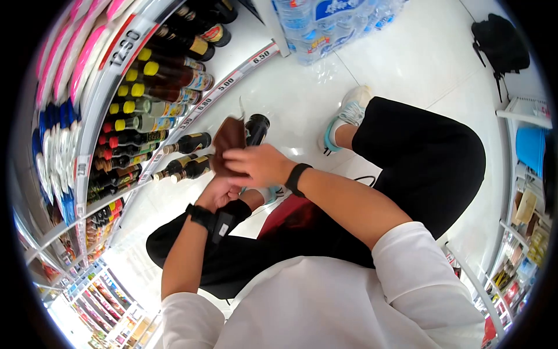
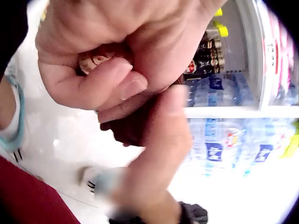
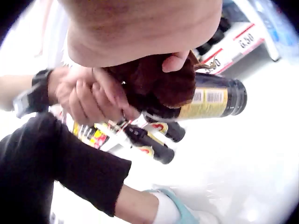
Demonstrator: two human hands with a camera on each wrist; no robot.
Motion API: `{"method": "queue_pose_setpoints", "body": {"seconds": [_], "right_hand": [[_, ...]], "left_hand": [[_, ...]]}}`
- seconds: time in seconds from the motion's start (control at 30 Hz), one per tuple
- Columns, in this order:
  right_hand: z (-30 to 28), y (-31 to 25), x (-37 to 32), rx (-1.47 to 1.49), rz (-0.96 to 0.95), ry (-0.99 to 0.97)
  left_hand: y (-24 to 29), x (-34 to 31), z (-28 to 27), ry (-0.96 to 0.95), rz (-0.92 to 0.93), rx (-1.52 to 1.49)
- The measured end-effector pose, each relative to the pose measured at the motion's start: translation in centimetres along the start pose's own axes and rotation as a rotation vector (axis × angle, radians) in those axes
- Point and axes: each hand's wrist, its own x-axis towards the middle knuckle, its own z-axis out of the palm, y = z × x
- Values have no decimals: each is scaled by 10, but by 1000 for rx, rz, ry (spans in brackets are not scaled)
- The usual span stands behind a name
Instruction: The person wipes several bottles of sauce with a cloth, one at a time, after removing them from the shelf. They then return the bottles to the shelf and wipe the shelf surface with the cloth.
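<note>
My left hand (image 1: 217, 191) grips a dark glass bottle (image 3: 210, 97) at its neck, and the cap (image 2: 96, 58) shows between the curled fingers in the left wrist view. The bottle has a yellow label with a barcode, and its base points away from my body. With my right hand (image 1: 264, 164) I hold a brown cloth (image 1: 229, 139) against the bottle, thumb on top. In the right wrist view the cloth (image 3: 159, 84) wraps part of the bottle's side and hides its middle.
Dark bottles (image 1: 195, 142) lie close by, beside the shelf's lower edge. The shelf (image 1: 224, 87), with price tags, carries sauce bottles with yellow and red caps (image 1: 139, 123). Packs of bottled water (image 1: 325, 26) stand ahead, and a black backpack (image 1: 501, 46) lies at the far right.
</note>
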Motion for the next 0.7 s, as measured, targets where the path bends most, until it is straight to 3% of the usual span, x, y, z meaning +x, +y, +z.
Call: {"method": "queue_pose_setpoints", "body": {"seconds": [0.03,0.17,0.47,0.57,0.6,0.67,0.7], "right_hand": [[-5,-6,-2,-59,-182,-127],[-21,-16,0,-160,-386,-124],[-74,-31,18,-346,-437,-280],[-72,-28,25,-244,-52,-54],[-68,-27,29,-247,-60,-69],[-55,-22,32,-72,283,318],[-46,-21,35,122,348,416]], "left_hand": [[-8,-13,10,20,91,35],[-27,-55,43,0,228,-148],[-45,-78,71,-42,401,-139],[-46,-82,76,-83,442,-204],[-45,-84,78,-79,440,-204],[-45,-90,84,-76,440,-241],[-45,-89,86,-106,447,-254]]}}
